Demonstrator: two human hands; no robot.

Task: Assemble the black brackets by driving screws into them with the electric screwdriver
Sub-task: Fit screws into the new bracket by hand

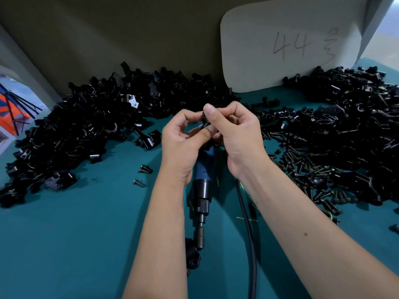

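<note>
My left hand (180,145) and my right hand (234,134) meet above the middle of the table, and the fingers of both pinch one small black bracket part (204,119), mostly hidden between them. The blue and black electric screwdriver (201,190) lies on the teal table mat (86,244) under my wrists, its bit pointing towards me. The bit's tip sits beside a black bracket (192,253) near the front. Neither hand touches the screwdriver.
A large pile of black brackets (86,126) fills the left and back. Another bracket pile (345,117) lies at the right, with a heap of dark screws (306,169) in front of it. Two loose screws (142,175) lie left of my left forearm. A black cable (248,234) runs towards me. A card marked "44" (291,44) leans on the back wall.
</note>
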